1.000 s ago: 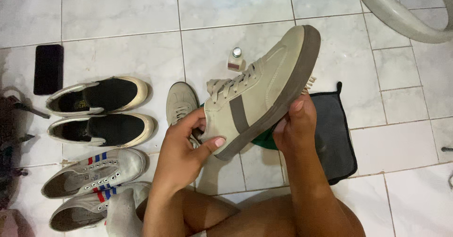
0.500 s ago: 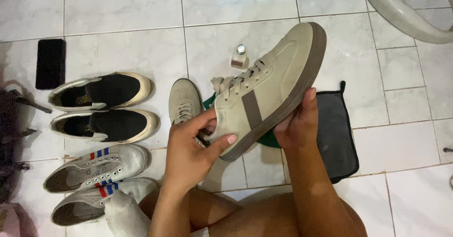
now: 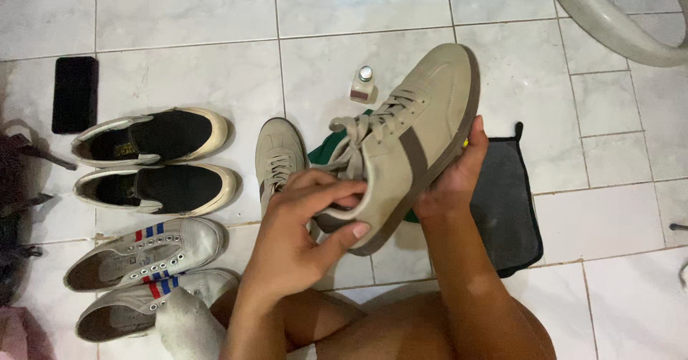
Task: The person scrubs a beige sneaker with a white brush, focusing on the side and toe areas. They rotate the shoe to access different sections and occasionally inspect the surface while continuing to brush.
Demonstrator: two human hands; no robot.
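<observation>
I hold a beige sneaker [image 3: 408, 138] with a brown side stripe and brown sole up over the tiled floor, toe pointing up and right. My left hand [image 3: 304, 227] grips its heel, fingers curled into the collar opening, thumb on the side. My right hand [image 3: 455, 174] cups the sole from underneath at mid-length. The sneaker's mate [image 3: 279, 156] lies on the floor just left of it, partly hidden by my left hand.
A dark cloth [image 3: 505, 202] and a green item [image 3: 326, 149] lie under the held shoe. A small bottle [image 3: 362, 84] stands beyond it. Black slip-ons [image 3: 154, 159], white striped sneakers [image 3: 143, 270], a black phone [image 3: 74, 93] and a white sock [image 3: 186, 324] lie left.
My left hand has shifted from the sneaker's side to its heel, fingers now inside the collar. The shoe sits slightly lower and flatter; the right hand stays under the sole.
</observation>
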